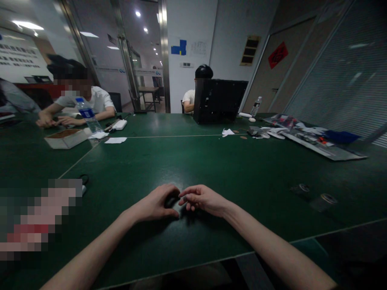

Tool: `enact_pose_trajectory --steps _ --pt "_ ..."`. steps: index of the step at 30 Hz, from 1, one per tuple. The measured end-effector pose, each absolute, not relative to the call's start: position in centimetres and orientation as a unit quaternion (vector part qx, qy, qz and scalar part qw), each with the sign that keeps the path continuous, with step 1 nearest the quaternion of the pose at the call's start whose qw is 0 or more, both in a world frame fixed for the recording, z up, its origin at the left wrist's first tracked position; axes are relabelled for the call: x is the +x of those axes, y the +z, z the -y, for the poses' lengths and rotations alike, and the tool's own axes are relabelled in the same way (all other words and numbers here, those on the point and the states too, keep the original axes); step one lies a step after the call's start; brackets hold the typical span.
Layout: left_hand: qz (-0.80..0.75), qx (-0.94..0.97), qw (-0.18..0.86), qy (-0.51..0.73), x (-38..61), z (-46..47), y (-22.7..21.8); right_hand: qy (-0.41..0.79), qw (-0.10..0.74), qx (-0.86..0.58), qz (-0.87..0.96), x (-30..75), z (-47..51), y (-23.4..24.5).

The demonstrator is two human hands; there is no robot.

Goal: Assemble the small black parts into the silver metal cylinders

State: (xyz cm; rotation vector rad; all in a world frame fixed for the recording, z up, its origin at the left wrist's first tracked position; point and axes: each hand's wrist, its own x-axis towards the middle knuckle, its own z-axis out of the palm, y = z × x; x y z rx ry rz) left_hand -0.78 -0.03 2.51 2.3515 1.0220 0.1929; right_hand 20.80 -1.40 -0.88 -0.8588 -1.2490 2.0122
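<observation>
1. Grip: the right hand has thumb and forefinger nearly meeting at what may be a small dark piece; I cannot tell whether they hold it. The left hand is curved, thumb and fingers parted, nothing clear between them.
2. Place: both hands and the piece are on the near side of the black box, low over the green bench.
3. Slip: so tiny a piece could squirt out if the fingertips pinch it off-centre.
4. Loss: dropped, it would probably be hard to spot, since shadow darkens the bench below the hands.
5. Bump: the hands nearly touch, so a careless left push could knock the piece loose.
6. Edge: the bench's near border, opposite the black box, passes beneath the forearms; a roll that way could end off the bench.
7. Room: a broad stretch of bench top lies between hands and black box. Two short cylinders sit nearer than the black box and to its right; a wide right sweep might tip them.
</observation>
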Motion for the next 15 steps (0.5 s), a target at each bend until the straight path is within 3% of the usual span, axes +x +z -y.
enact_pose_trajectory --steps 15 --pt "-0.381 0.876 0.286 0.074 -0.76 0.15 2.77 0.770 0.317 -0.301 0.465 20.91 1.29 -1.39"
